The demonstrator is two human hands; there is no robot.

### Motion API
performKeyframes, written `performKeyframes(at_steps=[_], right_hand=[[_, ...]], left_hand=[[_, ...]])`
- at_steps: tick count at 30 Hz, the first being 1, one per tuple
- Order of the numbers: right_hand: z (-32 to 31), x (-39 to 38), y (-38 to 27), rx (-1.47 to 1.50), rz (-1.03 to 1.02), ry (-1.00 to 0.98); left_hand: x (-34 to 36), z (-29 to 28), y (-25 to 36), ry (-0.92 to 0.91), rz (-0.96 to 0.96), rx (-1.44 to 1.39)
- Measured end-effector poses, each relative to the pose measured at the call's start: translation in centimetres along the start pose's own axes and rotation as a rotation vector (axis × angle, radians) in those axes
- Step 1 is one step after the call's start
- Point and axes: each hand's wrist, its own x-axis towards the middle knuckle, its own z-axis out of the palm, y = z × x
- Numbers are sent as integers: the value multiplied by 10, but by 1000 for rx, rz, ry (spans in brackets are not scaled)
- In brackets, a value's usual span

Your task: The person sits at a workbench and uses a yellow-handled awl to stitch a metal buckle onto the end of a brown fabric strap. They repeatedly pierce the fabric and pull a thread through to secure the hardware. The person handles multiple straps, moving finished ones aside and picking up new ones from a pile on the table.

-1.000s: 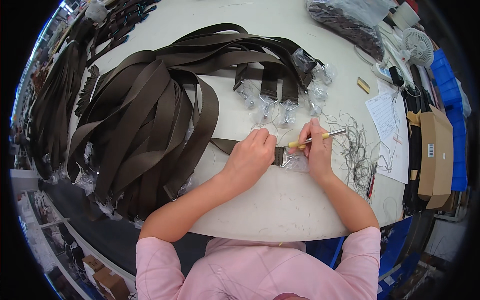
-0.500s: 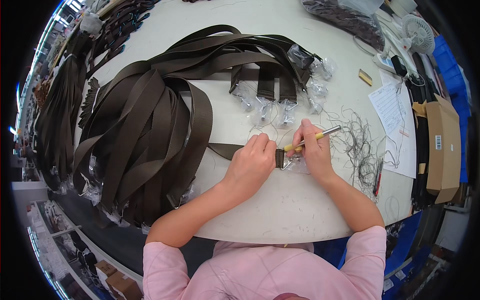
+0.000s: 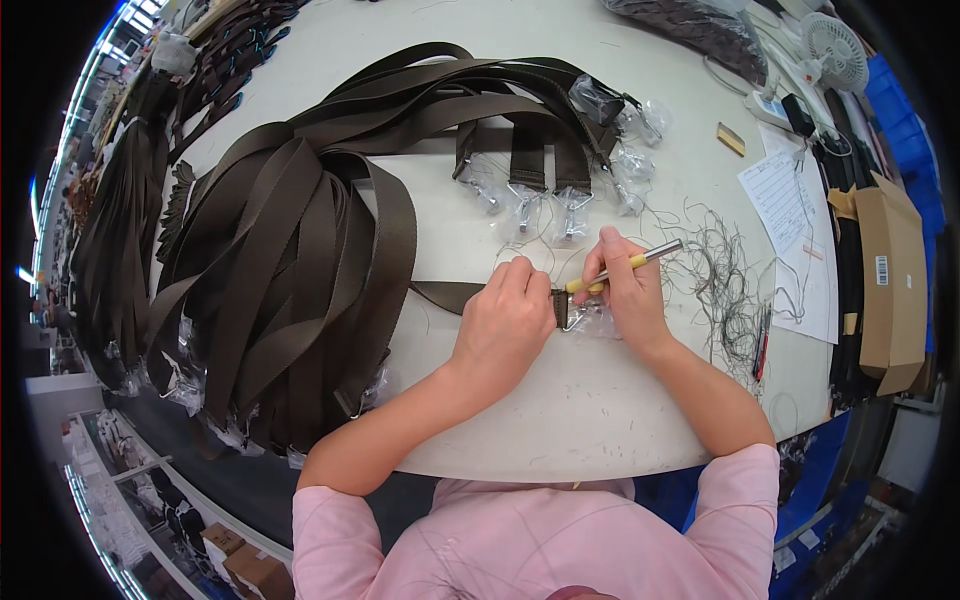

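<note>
My left hand (image 3: 505,320), fingers bent, pins a dark olive webbing strap (image 3: 440,295) to the table near its stitched end (image 3: 560,308). Just right of it, my right hand (image 3: 635,310) grips a yellow and silver pen-like tool (image 3: 659,250), its yellow end at that stitched end. A metal fitting in clear plastic (image 3: 590,322) lies at the strap's tip, under my right hand. A large heap of similar straps (image 3: 280,250) lies to the left, and more bagged hardware (image 3: 570,215) rests on strap ends above my hands.
Loose threads (image 3: 720,280), paper sheets (image 3: 775,210), a small yellow block (image 3: 731,138), a power strip (image 3: 765,108), a white fan (image 3: 835,50), a cardboard box (image 3: 890,290) and blue bins (image 3: 905,150) line the right. Bagged dark material (image 3: 690,30) is at the back. Bundled straps (image 3: 115,270) lie far left.
The view has shifted slightly. Both hands stay at the strap end in much the same grip, with small movements of the right hand and its tool.
</note>
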Motion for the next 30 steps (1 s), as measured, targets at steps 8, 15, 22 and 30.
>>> performKeyframes(at_steps=[8, 15, 22, 30], right_hand=[[-2, 1, 4, 10, 8, -5], [-1, 1, 5, 1, -16, -19], [-1, 2, 6, 12, -23, -26], [-1, 1, 6, 13, -9, -16]], left_hand=[[6, 0, -13, -46, -91, -248], [7, 0, -17, -71, -145, -315], [8, -2, -14, -91, -178, -315], [8, -6, -14, -111, -184, -326]])
